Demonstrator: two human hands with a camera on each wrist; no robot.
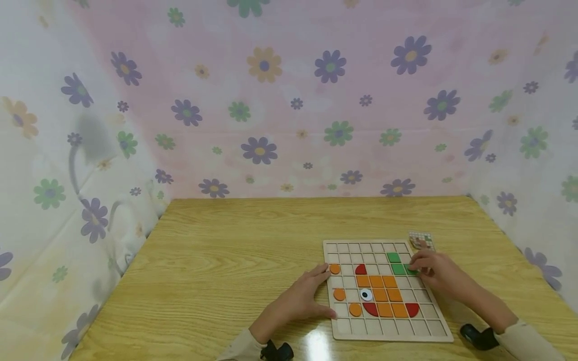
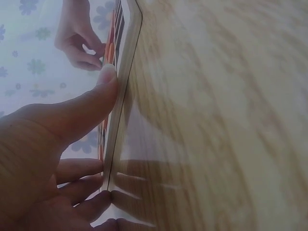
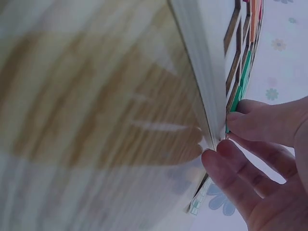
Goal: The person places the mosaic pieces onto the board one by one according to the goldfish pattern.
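A wooden grid board (image 1: 365, 328) lies on the table with flat coloured pieces set in its squares. My left hand (image 1: 301, 297) rests along its left edge, thumb and fingers spread apart; in the left wrist view the thumb (image 2: 107, 76) touches the rim. At the board's right side my right hand (image 1: 444, 275) pinches a green piece (image 1: 410, 269) between thumb and forefinger, partly hidden by the fingers. Two green squares (image 1: 394, 257) sit beside it. Orange squares (image 1: 383, 295), red rounded pieces (image 1: 412, 310), an eye piece (image 1: 366, 295) and orange circles (image 1: 355, 309) fill other squares.
A small card with a printed grid pattern (image 1: 420, 237) lies just beyond the board's upper right corner, near the right hand. The wood-grain table (image 1: 217, 260) spreads to the left and behind. Flowered cloth (image 1: 280, 100) hangs around its back and sides.
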